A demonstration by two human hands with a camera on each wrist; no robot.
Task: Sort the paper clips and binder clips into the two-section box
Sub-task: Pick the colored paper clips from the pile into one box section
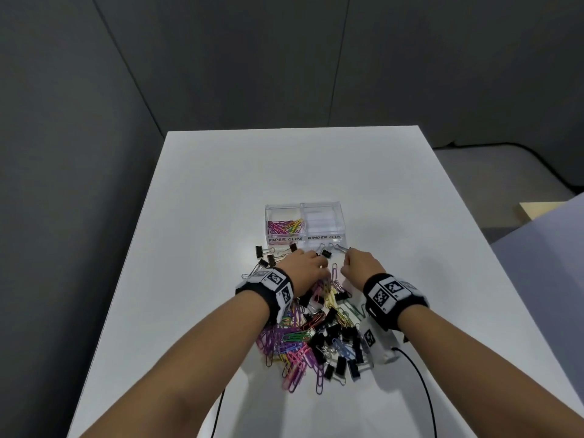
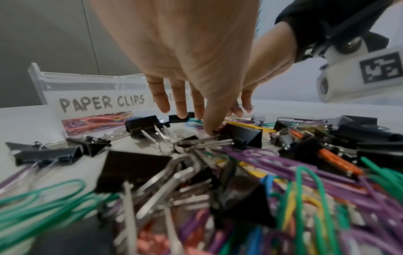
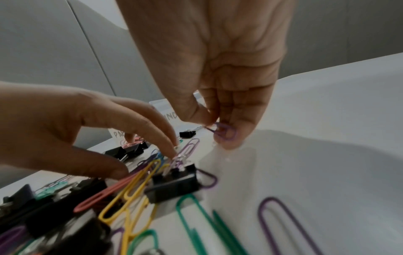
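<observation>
The clear two-section box (image 1: 343, 216) stands mid-table. Its left section, labelled PAPER CLIPS (image 2: 102, 103), holds coloured paper clips (image 1: 286, 226); its right section, labelled BINDER CLIPS, shows only clear plastic. A mixed pile (image 1: 319, 336) of coloured paper clips and black binder clips lies under my wrists. My left hand (image 1: 322, 267) reaches into the pile's far end with straight fingers, its thumb (image 2: 210, 127) touching a black binder clip (image 2: 242, 136). My right hand (image 3: 216, 127) hovers just in front of the box's right section and pinches a purple paper clip (image 3: 226, 133).
Loose black binder clips (image 1: 261, 251) lie between the box and the pile, one (image 1: 327, 253) between my hands. Green and purple paper clips (image 3: 281, 222) lie apart on the white table (image 1: 221, 191). Black cables (image 1: 423, 390) trail to the near edge.
</observation>
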